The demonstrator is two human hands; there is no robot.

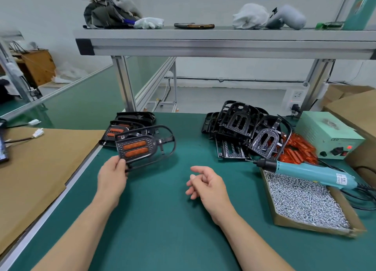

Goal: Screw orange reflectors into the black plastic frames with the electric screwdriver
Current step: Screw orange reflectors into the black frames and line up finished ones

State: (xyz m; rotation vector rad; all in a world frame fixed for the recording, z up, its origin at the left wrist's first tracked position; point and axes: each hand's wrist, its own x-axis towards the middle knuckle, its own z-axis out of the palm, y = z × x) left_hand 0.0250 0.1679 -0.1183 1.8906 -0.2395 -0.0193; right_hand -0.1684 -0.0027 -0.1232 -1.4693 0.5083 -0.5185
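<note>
- The green-matted workbench (162,220) carries the whole job: fitted pieces to the left, stock to the right.
- A heap of bare black plastic lattice frames (240,126) lies far right, with loose orange reflector strips (299,148) behind it. The next move likely calls for a reach there for one of each.
- A shallow cardboard box of small silver screws (309,229) sits near right. The teal electric screwdriver (305,172) rests across its far edge, untouched.
- The black frame in hand (140,146) is held tilted above the mat at left, just in front of a small stack of fitted frames (126,126). It shows two orange strips seated side by side in its patterned panel (screws too small to make out). By my reading it is finished and going to that stack.
- The left hand (112,177) pinches the frame's near edge.
- The right hand (207,183) hovers mid-bench, fingers loosely curled, holding nothing.
</note>
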